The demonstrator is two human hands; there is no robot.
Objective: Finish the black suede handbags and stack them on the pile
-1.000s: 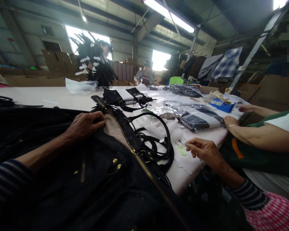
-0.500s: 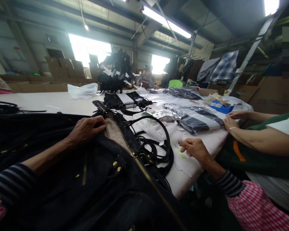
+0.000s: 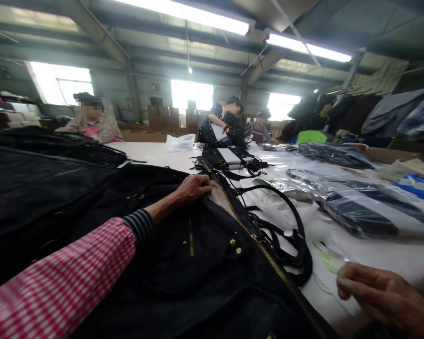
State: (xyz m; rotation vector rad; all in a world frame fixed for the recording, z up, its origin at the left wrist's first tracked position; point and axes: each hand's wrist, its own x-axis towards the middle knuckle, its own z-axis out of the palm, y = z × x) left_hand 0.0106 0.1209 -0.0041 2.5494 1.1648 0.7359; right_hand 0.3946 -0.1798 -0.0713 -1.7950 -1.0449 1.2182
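A large black bag (image 3: 198, 263) with a gold zipper and studs lies before me on the white table (image 3: 374, 254). Its beige lining shows at the open top. My left hand (image 3: 194, 186) rests on that top edge, fingers curled over it. Black straps (image 3: 286, 235) coil on the table to the right of the bag. My right hand (image 3: 385, 299) is at the lower right, fingers curled together, its fingertips at the end of a small green tag (image 3: 327, 261) lying on white paper. Whether the hand grips the tag is unclear.
Bags packed in clear plastic (image 3: 356, 207) lie on the right of the table. A black-and-white bag (image 3: 229, 157) and a crumpled plastic bag (image 3: 180, 141) sit farther back. A black pile (image 3: 38, 165) fills the left. Other people (image 3: 92, 120) work at the far side.
My view has swung left and up, so the co-worker on the right is out of sight. My right hand now sits lower right in the picture. My left hand stays on the bag.
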